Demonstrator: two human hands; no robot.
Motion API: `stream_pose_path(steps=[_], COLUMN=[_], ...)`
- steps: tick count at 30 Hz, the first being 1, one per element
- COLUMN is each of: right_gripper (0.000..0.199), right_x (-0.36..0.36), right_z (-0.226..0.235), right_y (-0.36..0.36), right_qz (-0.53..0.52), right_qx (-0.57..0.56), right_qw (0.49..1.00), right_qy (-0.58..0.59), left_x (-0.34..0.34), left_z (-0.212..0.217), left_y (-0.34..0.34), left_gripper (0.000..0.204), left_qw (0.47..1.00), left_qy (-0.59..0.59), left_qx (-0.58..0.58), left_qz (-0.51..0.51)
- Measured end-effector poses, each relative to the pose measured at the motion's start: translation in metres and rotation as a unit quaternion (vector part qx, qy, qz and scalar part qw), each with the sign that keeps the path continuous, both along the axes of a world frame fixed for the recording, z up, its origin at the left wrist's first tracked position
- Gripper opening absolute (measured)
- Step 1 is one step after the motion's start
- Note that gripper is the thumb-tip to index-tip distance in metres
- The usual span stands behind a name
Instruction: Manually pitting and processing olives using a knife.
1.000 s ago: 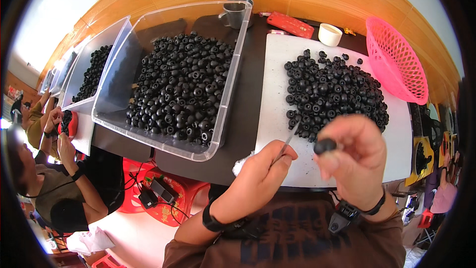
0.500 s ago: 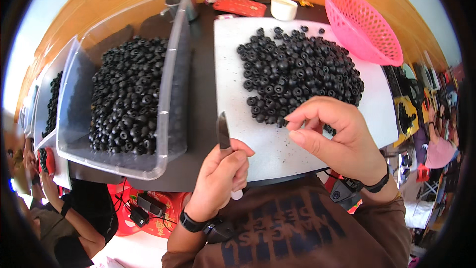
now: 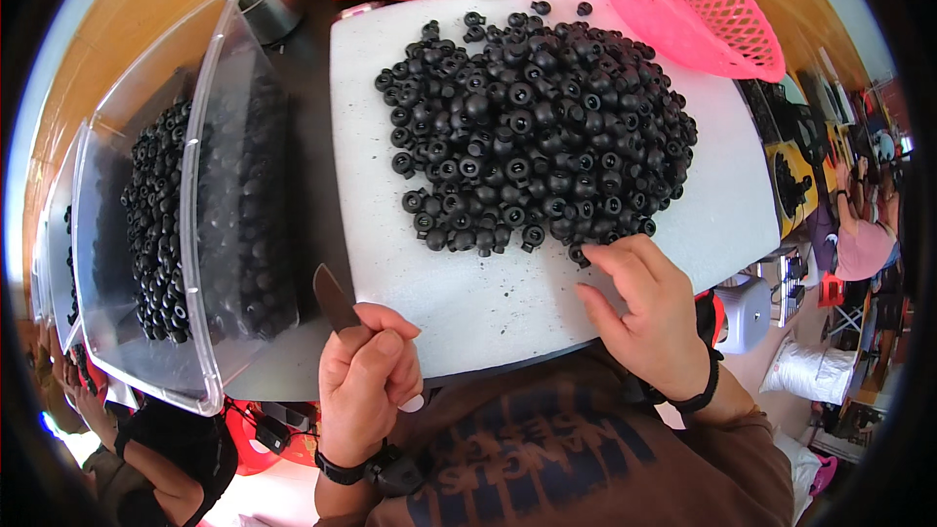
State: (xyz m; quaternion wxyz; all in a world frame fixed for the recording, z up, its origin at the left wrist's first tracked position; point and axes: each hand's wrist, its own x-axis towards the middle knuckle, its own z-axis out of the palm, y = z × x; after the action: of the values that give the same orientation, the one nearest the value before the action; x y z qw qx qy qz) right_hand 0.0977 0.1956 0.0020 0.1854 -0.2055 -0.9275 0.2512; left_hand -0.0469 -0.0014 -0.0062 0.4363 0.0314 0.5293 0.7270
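My right hand (image 3: 649, 317) has its finger and thumb spread apart, with nothing pinched between them. My pointing finger is right at a little black ball (image 3: 579, 254) on the near edge of the pile (image 3: 537, 127); I can't tell if it touches. The pile sits on a white board (image 3: 439, 322), just ahead of my right hand. My left hand (image 3: 366, 381) is curled tight around a knife (image 3: 337, 304), with its blade sticking up and away from my right hand.

I think each ball is light and keeps its shape, maybe hard plastic or rubber. It looks smooth, so it could roll or slip away, but I don't think it would break easily. The best hold is a pinch with finger and thumb on its round sides, leaving the short neck and hole free. The knife is best held by its handle.

A second ago, my right hand held one ball up near the blade. Now that hand is down by the pile, and the clear tub (image 3: 192, 185) shows farther off to the left of my left hand.
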Motion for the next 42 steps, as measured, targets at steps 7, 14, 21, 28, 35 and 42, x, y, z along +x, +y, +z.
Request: stream_pose_path(steps=[7, 14, 21, 28, 35, 42], right_gripper=[0.027, 0.022, 0.023, 0.023, 0.027, 0.032], right_x=[-0.005, -0.007, -0.003, -0.004, -0.014, -0.012], right_z=[-0.008, -0.017, -0.007, 0.005, 0.007, 0.012], right_y=[0.001, 0.000, -0.001, -0.002, -0.002, -0.005], right_qz=[0.000, -0.004, 0.023, 0.149, 0.219, 0.215], right_qx=[0.036, 0.037, -0.126, -0.389, -0.380, -0.275], right_qw=[0.999, 0.997, 0.987, 0.892, 0.873, 0.911], right_qy=[0.003, 0.071, 0.098, 0.178, 0.214, 0.218], left_x=[0.003, 0.010, 0.015, 0.018, 0.023, 0.023], left_z=[-0.001, 0.005, 0.019, 0.030, 0.024, 0.030], left_y=[0.004, 0.009, 0.027, 0.048, 0.054, 0.053], left_gripper=[0.012, 0.010, 0.012, 0.013, 0.026, 0.030], left_qw=[0.998, 0.996, 0.983, 0.930, 0.840, 0.775], left_qy=[0.056, 0.070, 0.067, 0.248, 0.516, 0.610], left_qx=[-0.021, -0.051, -0.060, -0.071, -0.011, -0.035], left_qz=[-0.028, -0.020, -0.162, -0.260, -0.167, -0.163])
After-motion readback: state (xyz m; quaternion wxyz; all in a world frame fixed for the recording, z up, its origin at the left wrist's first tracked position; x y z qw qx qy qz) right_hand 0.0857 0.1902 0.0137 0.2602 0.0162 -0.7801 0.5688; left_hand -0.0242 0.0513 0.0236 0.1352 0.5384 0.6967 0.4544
